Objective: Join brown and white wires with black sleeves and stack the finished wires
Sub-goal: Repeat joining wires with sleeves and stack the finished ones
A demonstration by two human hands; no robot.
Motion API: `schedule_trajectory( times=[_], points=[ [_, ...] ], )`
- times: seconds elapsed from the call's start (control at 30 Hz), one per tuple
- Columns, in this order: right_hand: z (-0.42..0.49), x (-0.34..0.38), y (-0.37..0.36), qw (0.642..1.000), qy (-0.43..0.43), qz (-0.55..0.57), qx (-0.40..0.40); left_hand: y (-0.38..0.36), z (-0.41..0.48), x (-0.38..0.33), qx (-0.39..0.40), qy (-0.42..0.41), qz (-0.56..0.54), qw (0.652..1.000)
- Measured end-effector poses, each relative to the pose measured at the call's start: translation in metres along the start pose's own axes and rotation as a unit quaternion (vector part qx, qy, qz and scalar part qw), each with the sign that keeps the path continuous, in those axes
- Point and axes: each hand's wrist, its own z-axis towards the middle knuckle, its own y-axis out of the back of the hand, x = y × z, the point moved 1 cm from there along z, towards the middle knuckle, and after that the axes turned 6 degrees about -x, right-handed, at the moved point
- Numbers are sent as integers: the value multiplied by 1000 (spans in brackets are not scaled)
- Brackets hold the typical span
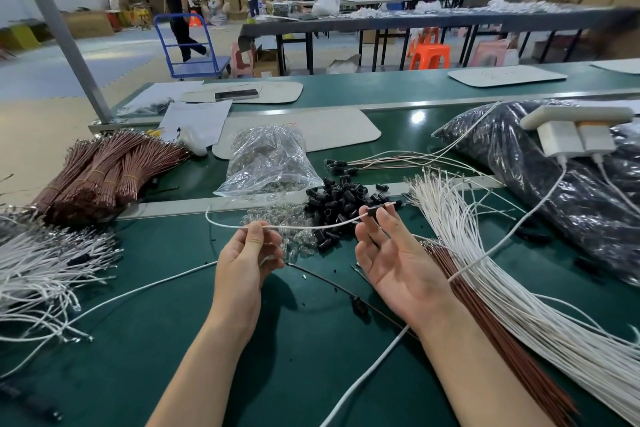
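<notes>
My left hand (247,255) pinches a thin white wire (294,227) between thumb and fingers. The wire runs right to a black sleeve (373,211), which my right hand (391,253) pinches at its fingertips, palm turned up. A pile of black sleeves (341,204) lies just behind my hands. Loose white wires (485,274) fan out to the right, with brown wires (498,333) beside them. Several joined wires (374,163) with black sleeves lie further back on the belt.
Bundled brown wires (104,173) lie at the left, with more white wires (45,263) below them. A clear bag (270,159) of small glass parts sits behind the sleeves. A dark plastic bag (554,180) carries a white power strip (571,128) at the right.
</notes>
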Motion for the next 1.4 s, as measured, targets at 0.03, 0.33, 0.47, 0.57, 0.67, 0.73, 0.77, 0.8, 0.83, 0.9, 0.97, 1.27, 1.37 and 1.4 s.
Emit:
schedule_trajectory(
  times=[0.03, 0.33, 0.47, 0.57, 0.67, 0.73, 0.77, 0.8, 0.83, 0.9, 0.97, 1.27, 1.37, 1.4],
  points=[
    [0, 0, 0, 1000, -1, -3, 3, 0, -1, -1, 3, -2, -4, 1000],
    [2, 4, 3, 999, 19, -3, -27, -4, -4, -4, 13, 33, -110, 993],
    [1, 2, 1, 999, 20, -20, -16, -4, -3, -5, 15, 19, -107, 994],
    [0, 2, -1, 999, 23, -31, -12, -6, -4, -3, 22, 13, -90, 996],
    [1, 2, -3, 996, 38, -79, -4, -10, -8, -1, 33, 4, -56, 998],
    [2, -1, -3, 991, 52, -124, -1, -14, -12, 2, 48, -9, -29, 998],
    [3, -4, -3, 988, 57, -144, -2, -15, -14, 3, 61, -17, -14, 998],
    [3, -7, -4, 985, 61, -164, -2, -17, -17, 4, 76, -24, 1, 997],
    [4, -11, -4, 981, 63, -182, 1, -18, -19, 6, 94, -29, 15, 995],
    [5, -17, -4, 975, 69, -210, 10, -22, -24, 8, 123, -29, 31, 992],
    [6, -17, -4, 972, 83, -220, 10, -24, -25, 8, 128, -22, 30, 991],
    [7, -1, 4, 977, 114, -179, -11, -11, -9, -4, -2, 39, -94, 995],
    [6, -3, 2, 977, 113, -182, 7, -10, -9, -5, 14, 48, -92, 995],
    [6, -3, 1, 977, 115, -180, 9, -11, -10, -5, 18, 50, -92, 994]
  ],
)
